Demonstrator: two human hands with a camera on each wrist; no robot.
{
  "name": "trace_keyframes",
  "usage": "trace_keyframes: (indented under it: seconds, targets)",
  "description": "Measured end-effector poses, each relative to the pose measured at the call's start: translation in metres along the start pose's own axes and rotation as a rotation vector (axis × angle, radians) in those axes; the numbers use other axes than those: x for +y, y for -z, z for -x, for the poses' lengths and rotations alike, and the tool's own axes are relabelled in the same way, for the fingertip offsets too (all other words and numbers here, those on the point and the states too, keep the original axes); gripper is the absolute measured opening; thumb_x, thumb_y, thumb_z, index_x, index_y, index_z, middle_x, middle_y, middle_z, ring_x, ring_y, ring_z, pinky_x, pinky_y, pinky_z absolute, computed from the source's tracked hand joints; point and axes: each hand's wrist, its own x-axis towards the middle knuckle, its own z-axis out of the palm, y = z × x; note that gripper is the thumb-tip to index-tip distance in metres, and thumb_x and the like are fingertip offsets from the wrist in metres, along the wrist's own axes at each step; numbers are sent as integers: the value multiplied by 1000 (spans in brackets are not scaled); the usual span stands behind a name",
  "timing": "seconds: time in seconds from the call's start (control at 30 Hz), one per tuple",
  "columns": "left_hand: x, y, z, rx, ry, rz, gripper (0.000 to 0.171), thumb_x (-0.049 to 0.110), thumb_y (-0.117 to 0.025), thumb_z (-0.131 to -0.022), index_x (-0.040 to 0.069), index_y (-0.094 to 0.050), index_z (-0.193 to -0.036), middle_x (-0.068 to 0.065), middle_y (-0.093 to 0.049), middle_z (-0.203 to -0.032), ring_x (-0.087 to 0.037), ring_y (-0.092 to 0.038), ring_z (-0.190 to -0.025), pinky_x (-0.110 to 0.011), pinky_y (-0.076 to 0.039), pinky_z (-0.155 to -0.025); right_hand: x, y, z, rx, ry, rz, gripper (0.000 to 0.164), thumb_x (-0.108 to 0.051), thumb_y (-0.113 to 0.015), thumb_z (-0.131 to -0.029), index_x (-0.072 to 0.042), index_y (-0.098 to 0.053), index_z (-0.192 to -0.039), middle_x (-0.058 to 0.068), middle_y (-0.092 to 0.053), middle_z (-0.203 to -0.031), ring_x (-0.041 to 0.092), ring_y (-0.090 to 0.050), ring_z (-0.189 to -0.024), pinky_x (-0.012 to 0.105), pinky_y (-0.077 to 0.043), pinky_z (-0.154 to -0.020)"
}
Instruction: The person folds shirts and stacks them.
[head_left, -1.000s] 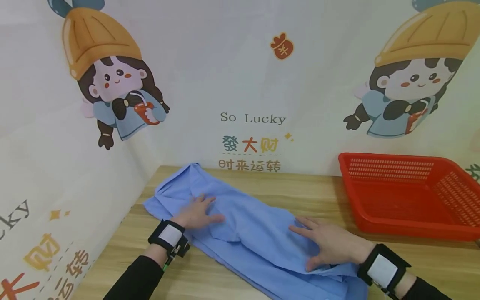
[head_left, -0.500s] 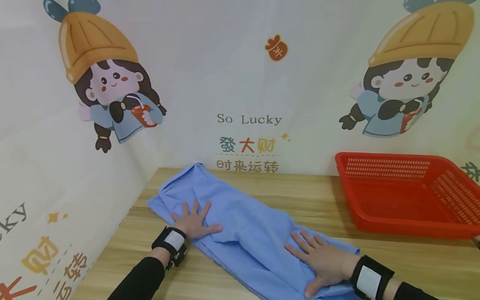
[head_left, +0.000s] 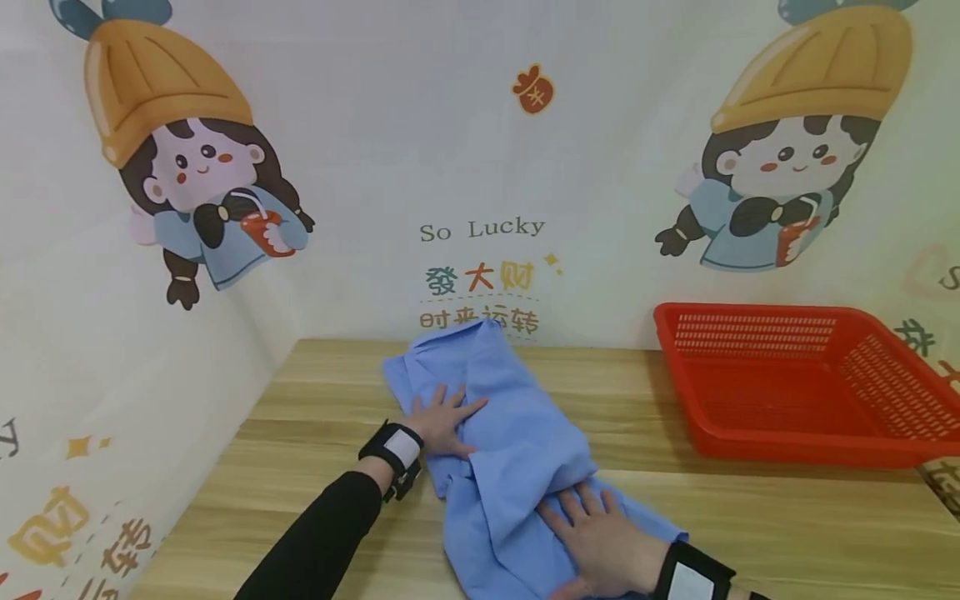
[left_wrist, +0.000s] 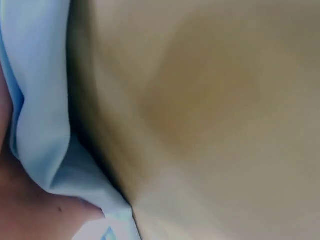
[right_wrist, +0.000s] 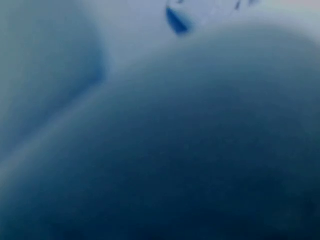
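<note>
A folded light-blue garment (head_left: 510,417) lies bunched and creased across the middle of the wooden table. My left hand (head_left: 442,421) rests spread on its upper left part. Lower down, my right hand (head_left: 600,533) presses on it with fingers apart, beside a thick fold. In the left wrist view, the garment's edge (left_wrist: 42,100) runs down the left side, with skin of the hand (left_wrist: 35,210) below it. Blurred blue fabric (right_wrist: 175,125) fills most of the right wrist view, and the right fingers do not show there.
A red plastic basket (head_left: 795,446) with perforated walls stands at the right rear of the table (head_left: 300,467). Behind the table hangs a white printed backdrop (head_left: 600,167), which continues along the left side.
Both hands stay spread on the garment. Its upper end and the left hand have shifted right, the right hand slightly left and down, and the garment's middle has bunched up. The head view has turned slightly right.
</note>
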Motion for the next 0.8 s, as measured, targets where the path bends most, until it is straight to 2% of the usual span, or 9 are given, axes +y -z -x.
trace_keyframes:
  seconds: [0.17, 0.27, 0.37, 0.43, 0.5, 0.53, 0.6, 0.7, 0.8]
  targets:
    - [2, 13, -14, -23, -79, 51, 83, 44, -74, -86, 28, -32, -156, -17, -20, -166, -50, -11, -152, -74, -16, -115, -32, -6, -11, 82, -187, -14, 118, -89, -57, -67, -9, -38, -151, 27, -38, -153, 54, -36, -138, 73, -45, -91]
    - [6, 17, -13, -27, -105, 92, 79, 42, -74, -87, 27, -36, -154, -19, -19, -165, -50, -12, -151, -74, -16, -116, -45, 1, -13, 128, -217, 18, 117, -89, -58, -67, -3, -45, -145, 29, -49, -141, 50, -49, -128, 66, -51, -87]
    - [14, 21, 0, 32, -96, 112, 70, 40, -72, -89, 23, -44, -150, -22, -23, -163, -52, -19, -149, -73, -23, -114, -40, 20, -4, 174, -117, 52, 89, -81, -63, -71, -2, -66, -112, 12, -66, -97, 26, -66, -90, 40, -57, -72]
    - [19, 23, 12, 73, -66, 103, 64, 44, -67, -92, 21, -48, -148, -24, -26, -161, -54, -25, -146, -72, -29, -112, -28, 36, 4, 210, 10, 56, 66, -71, -69, -74, -9, -72, -93, 1, -65, -78, 13, -62, -70, 29, -51, -64]
    - [24, 22, 22, 99, -22, 80, 62, 47, -64, -93, 20, -49, -147, -24, -30, -159, -56, -29, -143, -70, -33, -110, -14, 48, 11, 257, 152, 50, 45, -62, -74, -76, -17, -73, -84, -7, -61, -71, 6, -56, -63, 24, -45, -55]
    - [26, 21, 27, 100, -6, 61, 62, 48, -63, -94, 20, -48, -148, -25, -31, -159, -58, -31, -141, -68, -35, -110, -7, 52, 12, 261, 215, 52, 40, -59, -76, -76, -21, -74, -87, -9, -64, -77, 5, -58, -68, 22, -46, -57]
    - [26, 14, 30, 83, 21, 18, 64, 46, -63, -93, 22, -46, -149, -24, -32, -158, -58, -31, -141, -67, -37, -109, 4, 53, 12, 258, 310, 133, 57, -62, -77, -73, -25, -72, -117, -3, -71, -114, 11, -66, -100, 29, -57, -79]
    - [24, 1, 27, 75, -2, -54, 68, 40, -68, -91, 22, -42, -151, -23, -34, -158, -57, -33, -140, -64, -39, -109, 14, 42, 6, 180, 370, 232, 87, -72, -72, -70, -31, -51, -144, 3, -48, -153, 25, -48, -139, 47, -49, -106]
    - [22, -6, 20, 91, -66, -72, 67, 32, -70, -90, 21, -43, -150, -21, -34, -159, -57, -31, -141, -61, -40, -110, 16, 28, -2, 129, 378, 302, 101, -81, -62, -70, -33, -35, -154, 5, -30, -164, 31, -33, -150, 55, -40, -113]
